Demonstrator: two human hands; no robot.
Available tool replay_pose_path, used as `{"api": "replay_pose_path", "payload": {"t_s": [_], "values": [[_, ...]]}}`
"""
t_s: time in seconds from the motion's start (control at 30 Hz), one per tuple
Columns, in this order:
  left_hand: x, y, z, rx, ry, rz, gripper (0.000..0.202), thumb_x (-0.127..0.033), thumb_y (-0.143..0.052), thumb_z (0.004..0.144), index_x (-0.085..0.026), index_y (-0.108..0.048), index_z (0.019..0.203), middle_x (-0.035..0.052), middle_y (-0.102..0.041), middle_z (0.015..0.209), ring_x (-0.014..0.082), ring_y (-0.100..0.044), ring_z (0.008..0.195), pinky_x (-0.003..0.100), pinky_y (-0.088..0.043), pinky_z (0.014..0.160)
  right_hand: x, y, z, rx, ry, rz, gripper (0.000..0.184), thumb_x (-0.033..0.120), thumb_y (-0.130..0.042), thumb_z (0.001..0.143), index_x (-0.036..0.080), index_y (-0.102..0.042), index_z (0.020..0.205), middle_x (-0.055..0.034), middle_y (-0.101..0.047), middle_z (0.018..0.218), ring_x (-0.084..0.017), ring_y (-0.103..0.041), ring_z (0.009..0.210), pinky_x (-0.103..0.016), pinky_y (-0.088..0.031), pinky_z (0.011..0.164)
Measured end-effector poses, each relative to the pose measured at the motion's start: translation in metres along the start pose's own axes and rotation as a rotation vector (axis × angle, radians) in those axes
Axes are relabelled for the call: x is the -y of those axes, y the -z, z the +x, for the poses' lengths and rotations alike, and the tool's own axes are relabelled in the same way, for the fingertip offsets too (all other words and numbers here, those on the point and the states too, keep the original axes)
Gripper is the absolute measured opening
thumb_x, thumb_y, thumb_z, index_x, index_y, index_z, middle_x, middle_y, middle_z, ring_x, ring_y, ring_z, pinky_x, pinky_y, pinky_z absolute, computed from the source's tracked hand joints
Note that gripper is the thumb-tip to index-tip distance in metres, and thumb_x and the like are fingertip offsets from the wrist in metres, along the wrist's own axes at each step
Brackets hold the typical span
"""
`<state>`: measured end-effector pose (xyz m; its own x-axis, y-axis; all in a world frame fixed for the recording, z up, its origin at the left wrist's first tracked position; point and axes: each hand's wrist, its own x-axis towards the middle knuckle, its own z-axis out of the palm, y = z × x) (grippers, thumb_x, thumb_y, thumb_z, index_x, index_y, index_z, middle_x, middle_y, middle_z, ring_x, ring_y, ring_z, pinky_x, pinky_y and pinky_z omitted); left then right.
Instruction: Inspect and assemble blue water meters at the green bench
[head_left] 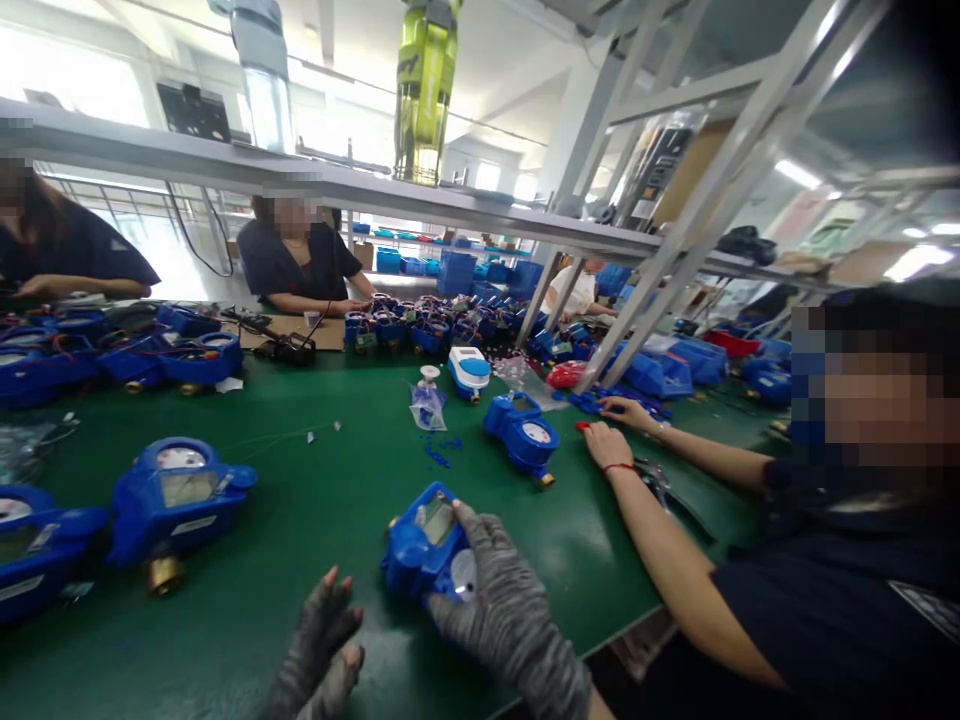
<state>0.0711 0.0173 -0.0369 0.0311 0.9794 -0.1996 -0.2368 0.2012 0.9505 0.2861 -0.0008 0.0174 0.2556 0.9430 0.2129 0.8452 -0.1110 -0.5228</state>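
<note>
My right hand, in a grey knitted glove with bare fingertips, is wrapped over a blue water meter with a small display and a round dial. The palm hides part of the dial. To its left, my left hand, gloved alike, is held up over the table with its fingers apart and nothing in it. Another blue water meter with a brass end lies just beyond. Further left are a water meter with a brass fitting and a similar water meter cut off by the frame edge.
A co-worker's hands work at the right, near pliers. A small bag, blue bits and a white-and-blue device lie on the green table. Water meters crowd the back. Bottles stand on the shelf above.
</note>
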Motion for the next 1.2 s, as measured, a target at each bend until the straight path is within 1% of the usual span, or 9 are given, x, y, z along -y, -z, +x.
{"api": "replay_pose_path", "payload": {"t_s": [0.1,0.2,0.23,0.3,0.37,0.43,0.6,0.9,1.2], "values": [[-0.016,-0.01,0.02,0.009,0.088,-0.163,0.105,-0.056,-0.088,0.055,-0.03,-0.035,0.142,0.0132,-0.056,0.133,0.0374,-0.058,0.115,0.046,-0.055,0.09,0.029,-0.024,-0.001,0.092,0.137,0.295,0.085,0.049,-0.074,0.071,0.024,-0.042,0.146,-0.0137,-0.051,0.139,-0.034,-0.052,0.125,-0.048,-0.045,0.104],[-0.043,0.001,0.037,-0.063,0.04,-0.124,0.091,-0.049,-0.087,0.062,-0.03,-0.042,0.138,0.0093,-0.062,0.124,0.0343,-0.061,0.11,0.045,-0.055,0.091,0.018,-0.037,0.042,0.197,0.206,0.504,0.048,0.038,-0.054,0.091,0.023,-0.05,0.137,-0.006,-0.068,0.111,-0.018,-0.067,0.098,-0.032,-0.055,0.088],[-0.051,0.006,0.04,-0.068,0.009,-0.129,0.084,-0.048,-0.086,0.064,-0.03,-0.046,0.136,0.0082,-0.062,0.123,0.0335,-0.061,0.11,0.044,-0.055,0.091,0.007,-0.04,0.064,0.14,0.169,0.432,0.04,0.032,-0.05,0.093,0.02,-0.055,0.131,-0.0054,-0.069,0.105,-0.016,-0.068,0.092,-0.029,-0.054,0.085],[-0.062,0.015,0.046,-0.066,-0.023,-0.171,0.075,-0.046,-0.084,0.067,-0.029,-0.05,0.132,0.0073,-0.064,0.12,0.0328,-0.063,0.106,0.044,-0.055,0.09,-0.019,-0.049,0.107,-0.02,0.039,0.148,0.031,0.023,-0.049,0.091,0.016,-0.065,0.117,-0.0098,-0.068,0.112,-0.019,-0.065,0.102,-0.032,-0.048,0.097],[-0.065,0.019,0.051,-0.068,-0.04,-0.213,0.07,-0.045,-0.083,0.069,-0.029,-0.052,0.13,0.0073,-0.066,0.116,0.0328,-0.065,0.103,0.046,-0.055,0.09,-0.04,-0.058,0.14,-0.035,-0.006,0.042,0.03,0.018,-0.051,0.088,0.013,-0.067,0.113,-0.013,-0.067,0.116,-0.022,-0.062,0.108,-0.035,-0.044,0.102],[-0.062,0.02,0.054,-0.096,-0.078,-0.219,0.064,-0.046,-0.081,0.071,-0.027,-0.054,0.126,0.0069,-0.066,0.115,0.032,-0.065,0.102,0.045,-0.055,0.09,-0.051,-0.068,0.157,-0.006,-0.019,-0.026,0.031,0.018,-0.053,0.087,0.013,-0.069,0.113,-0.0138,-0.067,0.115,-0.023,-0.061,0.109,-0.034,-0.043,0.101],[-0.055,0.018,0.058,-0.089,-0.126,-0.22,0.058,-0.046,-0.078,0.075,-0.027,-0.052,0.124,0.0061,-0.064,0.118,0.0299,-0.063,0.106,0.041,-0.053,0.093,-0.05,-0.08,0.155,0.063,-0.025,-0.184,0.027,0.023,-0.051,0.091,0.016,-0.072,0.105,-0.012,-0.067,0.107,-0.019,-0.061,0.099,-0.026,-0.043,0.087],[-0.053,0.021,0.06,-0.004,-0.151,-0.261,0.062,-0.043,-0.076,0.078,-0.023,-0.045,0.128,0.012,-0.063,0.119,0.031,-0.064,0.104,0.044,-0.053,0.092,-0.043,-0.077,0.16,0.147,-0.009,-0.306,0.025,0.022,-0.046,0.093,0.016,-0.069,0.1,-0.0087,-0.065,0.098,-0.015,-0.058,0.087,-0.022,-0.038,0.072],[-0.043,0.027,0.065,0.016,-0.182,-0.279,0.061,-0.042,-0.074,0.081,-0.021,-0.046,0.131,0.0157,-0.059,0.127,0.0326,-0.059,0.114,0.05,-0.045,0.102,-0.034,-0.076,0.167,0.2,0.021,-0.34,0.024,0.019,-0.047,0.091,0.015,-0.068,0.101,-0.0103,-0.067,0.098,-0.017,-0.06,0.089,-0.023,-0.039,0.076]]}}
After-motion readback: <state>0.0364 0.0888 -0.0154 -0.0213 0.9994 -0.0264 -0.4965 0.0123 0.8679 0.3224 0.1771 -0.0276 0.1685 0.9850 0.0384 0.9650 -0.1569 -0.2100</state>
